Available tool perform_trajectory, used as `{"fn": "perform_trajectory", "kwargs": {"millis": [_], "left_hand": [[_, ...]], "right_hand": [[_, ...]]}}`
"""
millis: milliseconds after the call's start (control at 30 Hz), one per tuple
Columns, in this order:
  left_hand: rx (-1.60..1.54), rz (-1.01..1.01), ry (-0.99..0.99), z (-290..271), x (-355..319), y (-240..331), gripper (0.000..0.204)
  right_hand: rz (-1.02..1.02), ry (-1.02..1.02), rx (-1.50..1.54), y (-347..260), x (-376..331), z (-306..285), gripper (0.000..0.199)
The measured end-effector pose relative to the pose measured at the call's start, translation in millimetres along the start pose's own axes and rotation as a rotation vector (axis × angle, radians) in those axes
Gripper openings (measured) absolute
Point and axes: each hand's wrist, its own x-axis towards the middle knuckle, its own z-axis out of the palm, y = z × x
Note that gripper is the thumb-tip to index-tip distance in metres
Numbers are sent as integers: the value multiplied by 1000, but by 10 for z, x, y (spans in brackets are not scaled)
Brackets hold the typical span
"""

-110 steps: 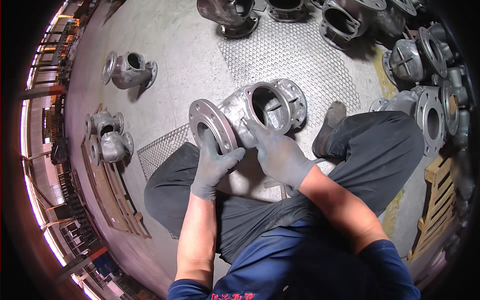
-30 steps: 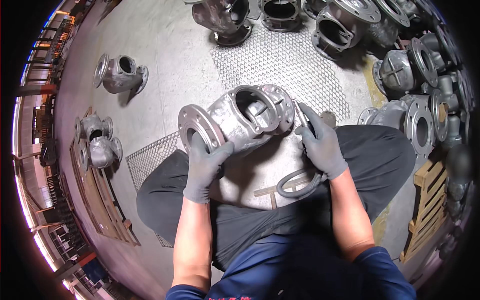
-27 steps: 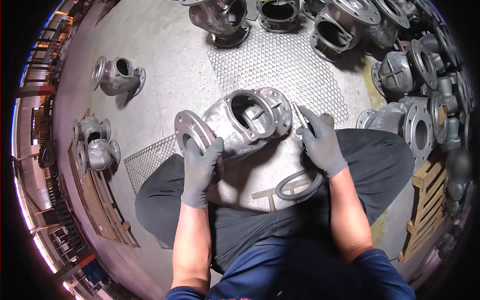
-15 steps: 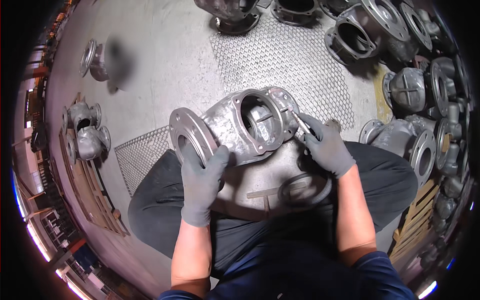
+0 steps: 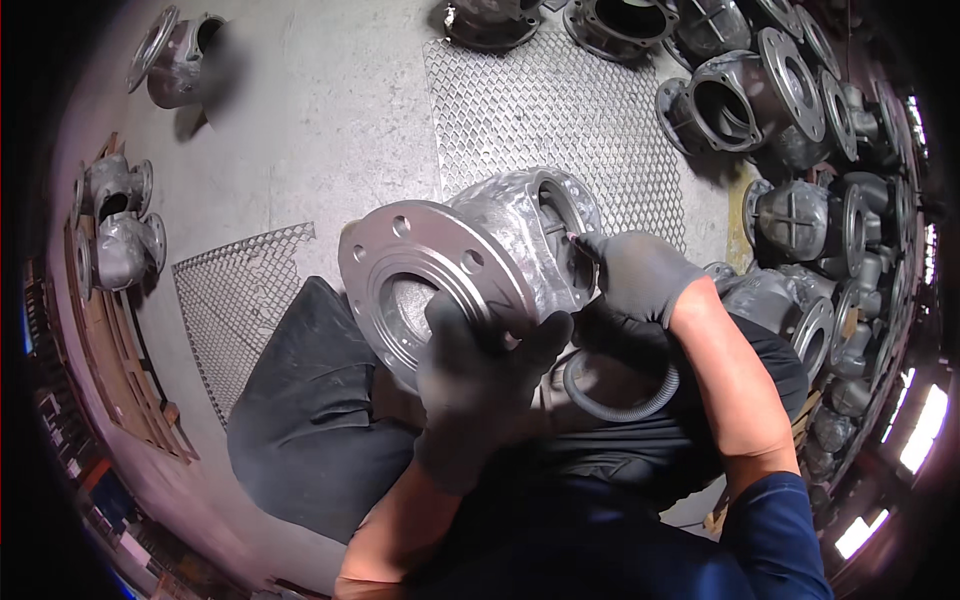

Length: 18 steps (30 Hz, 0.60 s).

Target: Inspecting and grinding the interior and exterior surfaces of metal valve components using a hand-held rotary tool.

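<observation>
Tilted in front of me is a grey cast-metal valve body [image 5: 497, 213], its large bolt-holed flange [image 5: 433, 232] turned toward me. My left hand [image 5: 480, 375], in a grey glove, grips that flange at its near lower rim, fingers reaching into the bore. At the side opening, my gloved right hand [image 5: 645, 275] is closed around a slim tool, mostly hidden by the fingers. Only its small pinkish tip [image 5: 573, 237] shows, at the opening's rim. Below the right hand curls a dark ribbed hose [image 5: 625, 412]; where it connects is hidden.
Several similar castings [image 5: 790, 220] crowd the right side, and others stand at the top [image 5: 620, 25]. One valve body [image 5: 180, 62] sits at upper left. Left, more castings [image 5: 125, 250] rest by a wooden pallet [image 5: 135, 365]. Expanded-metal mesh [image 5: 540, 110] covers part of the floor.
The valve body has turned so its large flange faces me more and the side opening points right. My right hand has moved with the slim tool to the opening; my left has shifted right.
</observation>
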Motion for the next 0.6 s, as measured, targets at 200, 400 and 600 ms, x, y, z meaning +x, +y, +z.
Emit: {"fn": "perform_trajectory", "kwargs": {"millis": [200, 400, 600], "left_hand": [[-214, 227, 55, 107, 3, -68, 40], [-319, 273, 133, 161, -8, -96, 38], [-246, 68, 42, 65, -11, 21, 33]], "right_hand": [[48, -54, -72, -88, 61, -79, 36], [-7, -100, -99, -111, 49, -29, 28], [24, 32, -106, -51, 66, -14, 22]]}}
